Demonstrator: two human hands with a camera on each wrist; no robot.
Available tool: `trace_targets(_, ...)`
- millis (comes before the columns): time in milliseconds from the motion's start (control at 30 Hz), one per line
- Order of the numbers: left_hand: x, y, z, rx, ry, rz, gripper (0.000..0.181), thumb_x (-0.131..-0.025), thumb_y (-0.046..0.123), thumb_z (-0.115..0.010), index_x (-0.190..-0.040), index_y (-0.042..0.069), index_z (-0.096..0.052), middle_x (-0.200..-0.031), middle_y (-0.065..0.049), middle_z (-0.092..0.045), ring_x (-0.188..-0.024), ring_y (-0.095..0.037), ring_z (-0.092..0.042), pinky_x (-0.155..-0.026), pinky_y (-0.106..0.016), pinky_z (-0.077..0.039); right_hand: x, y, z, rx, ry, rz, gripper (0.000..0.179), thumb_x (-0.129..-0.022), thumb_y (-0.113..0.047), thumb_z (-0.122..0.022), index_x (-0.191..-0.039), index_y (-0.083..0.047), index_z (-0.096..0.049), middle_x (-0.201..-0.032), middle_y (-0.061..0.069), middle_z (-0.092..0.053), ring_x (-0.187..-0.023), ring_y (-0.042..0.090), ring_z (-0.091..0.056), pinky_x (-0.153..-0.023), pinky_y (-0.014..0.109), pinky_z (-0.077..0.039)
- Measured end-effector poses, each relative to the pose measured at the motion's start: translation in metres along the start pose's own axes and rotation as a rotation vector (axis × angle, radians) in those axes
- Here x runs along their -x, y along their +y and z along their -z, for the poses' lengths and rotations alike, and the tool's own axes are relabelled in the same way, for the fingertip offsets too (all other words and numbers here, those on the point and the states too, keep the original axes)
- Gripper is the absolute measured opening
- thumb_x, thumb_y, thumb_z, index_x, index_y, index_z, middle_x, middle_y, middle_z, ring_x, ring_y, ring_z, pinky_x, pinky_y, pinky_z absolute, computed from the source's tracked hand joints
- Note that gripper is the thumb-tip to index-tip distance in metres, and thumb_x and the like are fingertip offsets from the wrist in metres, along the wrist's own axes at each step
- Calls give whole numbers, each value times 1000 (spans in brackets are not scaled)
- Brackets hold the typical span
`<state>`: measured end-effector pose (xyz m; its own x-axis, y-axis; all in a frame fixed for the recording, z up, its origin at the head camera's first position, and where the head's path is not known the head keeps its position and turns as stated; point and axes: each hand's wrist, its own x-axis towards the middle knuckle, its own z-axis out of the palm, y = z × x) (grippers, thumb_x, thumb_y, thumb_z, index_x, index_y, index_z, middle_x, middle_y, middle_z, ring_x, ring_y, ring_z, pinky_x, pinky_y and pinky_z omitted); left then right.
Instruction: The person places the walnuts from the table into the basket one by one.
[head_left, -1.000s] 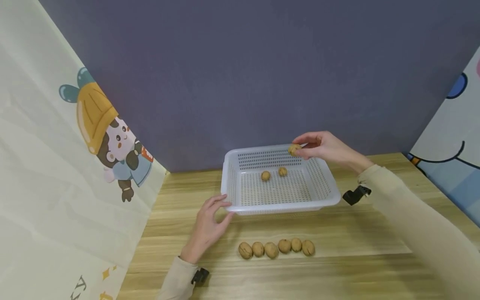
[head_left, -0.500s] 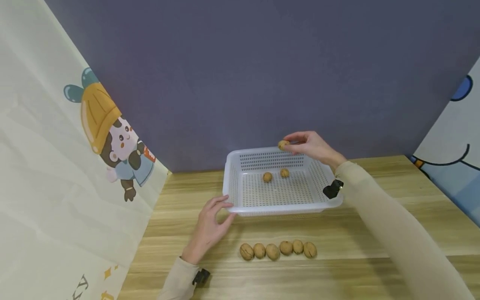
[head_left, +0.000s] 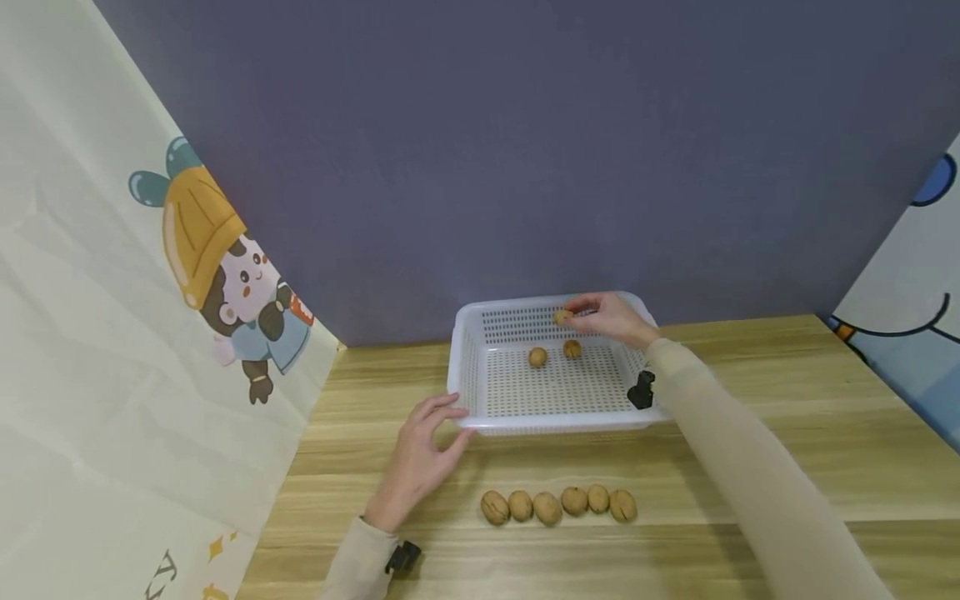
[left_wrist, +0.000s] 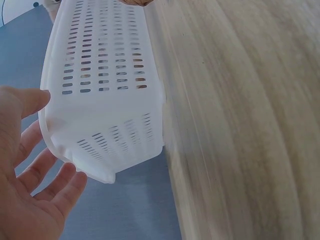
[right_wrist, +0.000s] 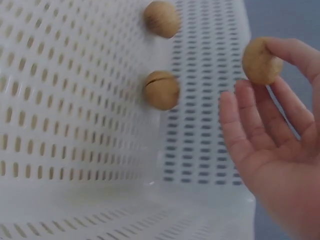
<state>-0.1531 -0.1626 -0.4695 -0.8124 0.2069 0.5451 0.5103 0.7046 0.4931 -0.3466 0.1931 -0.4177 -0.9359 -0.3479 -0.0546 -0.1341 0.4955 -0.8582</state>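
Note:
A white perforated plastic basket point(head_left: 555, 423) stands on the table against the back wall. Two walnuts point(head_left: 537, 357) lie on its floor towards the back. My right hand point(head_left: 611, 318) pinches another walnut point(right_wrist: 261, 61) between thumb and fingers, inside the basket opening near its back wall and above the floor. At the front left corner my left hand point(head_left: 420, 458) holds the basket rim, fingers on the left side and thumb point(left_wrist: 37, 101) at the front. Several walnuts point(head_left: 547, 508) lie in a side-by-side row on the table in front of the basket.
The wood-grain table point(head_left: 720, 467) reaches to a dark blue-grey panel point(head_left: 525, 150) behind the basket. A white sheet point(head_left: 90, 292) with a cartoon figure borders the left side. Another printed sheet point(head_left: 915, 317) borders the right.
My right hand has moved left with its walnut, then lowered it from the back rim into the basket. My left hand stays at the basket's corner.

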Motion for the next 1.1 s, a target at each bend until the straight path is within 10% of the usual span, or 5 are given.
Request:
trace_targets(500, 0, -2, -3, -2, 33, -54, 29, -84, 14, -90, -111, 11, -78, -136, -11, -72, -127, -32, -67, -112, -53, -56, -15, 22, -24, 217, -182, -32, 50, -93, -33, -83, -135, -8, -70, -143, 18, -67, -130, 35, -64, -100, 47, -61)
trace_targets(1100, -1, -1, 0, 7, 21, -42, 29, -85, 16, -89, -111, 10, -78, -137, -12, -72, -128, -32, -67, -113, -52, -55, -25, 26, -32, 318, -194, 7, 42, -91, -27, -84, -126, -7, -75, -132, 17, -74, -122, 33, -69, -104, 47, -60)
